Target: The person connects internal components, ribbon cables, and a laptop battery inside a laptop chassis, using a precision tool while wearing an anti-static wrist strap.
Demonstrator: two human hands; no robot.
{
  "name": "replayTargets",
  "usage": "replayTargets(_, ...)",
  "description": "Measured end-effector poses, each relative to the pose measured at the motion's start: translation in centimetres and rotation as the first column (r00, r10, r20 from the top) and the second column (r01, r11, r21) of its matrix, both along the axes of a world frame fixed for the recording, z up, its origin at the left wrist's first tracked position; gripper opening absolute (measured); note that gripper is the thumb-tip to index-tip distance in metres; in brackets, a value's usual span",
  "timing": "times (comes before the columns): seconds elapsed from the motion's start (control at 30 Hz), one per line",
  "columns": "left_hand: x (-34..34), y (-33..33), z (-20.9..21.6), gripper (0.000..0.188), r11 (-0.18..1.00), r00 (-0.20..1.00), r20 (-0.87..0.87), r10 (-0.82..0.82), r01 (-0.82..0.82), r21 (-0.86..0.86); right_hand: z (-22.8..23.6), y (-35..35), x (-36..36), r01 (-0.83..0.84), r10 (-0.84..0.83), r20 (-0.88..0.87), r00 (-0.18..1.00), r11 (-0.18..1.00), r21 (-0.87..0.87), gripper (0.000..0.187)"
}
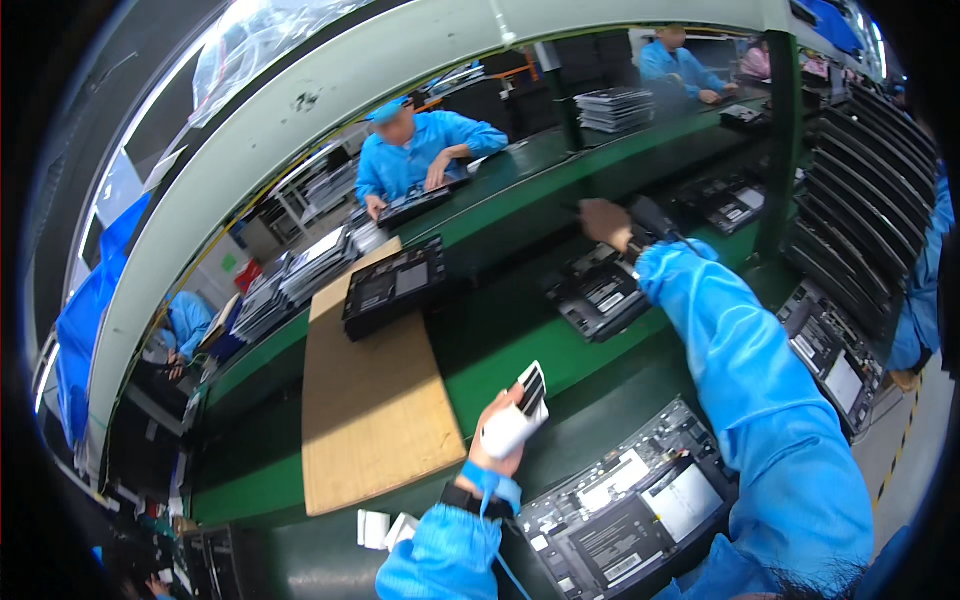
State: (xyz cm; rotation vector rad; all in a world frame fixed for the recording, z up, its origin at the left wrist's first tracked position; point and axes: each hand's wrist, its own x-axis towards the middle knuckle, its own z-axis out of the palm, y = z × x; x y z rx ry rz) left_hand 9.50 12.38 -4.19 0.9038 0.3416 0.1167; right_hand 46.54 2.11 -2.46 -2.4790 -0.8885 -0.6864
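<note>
My left hand is closed round a white folded sheet or pad with black strips. A blue wrist strap with a cord and a black band circle that wrist. Just below and to the right lies an opened laptop base, its circuit board, battery and a pale rectangular part exposed. My right arm reaches far forward. My right hand is smeared by motion beside a dark object, above another opened laptop base; whether it holds anything is unclear.
A tan board carries stacked laptop bases. Small white pieces lie left of my sleeve. At right are a laptop base and a tall stack of dark panels. Across the green bench a co-worker handles a laptop part.
</note>
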Motion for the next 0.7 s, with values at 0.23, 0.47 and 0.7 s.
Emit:
replayTargets(0.23, 12.8, -5.2, -3.1, 0.022, 0.985, 0.990, 0.099, -0.105, 0.090, 0.148, -1.2, -16.1, 0.3, 0.080, -0.204, -0.553, 0.808, 0.967, -0.240, 0.046)
replayTargets(0.47, 2.2, -6.5, 1.7, 0.022, 0.955, 0.982, 0.157, -0.101, 0.051, 0.293, 3.1, -21.1, -10.2, -0.104, 0.209, -0.744, 0.635, 0.977, 0.186, 0.040)
replayTargets(0.7, -18.7, -13.3, 5.6, 0.057, 0.855, 0.985, 0.170, -0.015, -0.076, 0.512, 5.3, -26.9, -29.6, -0.202, 0.313, -0.695, 0.647, 0.950, 0.239, 0.032)
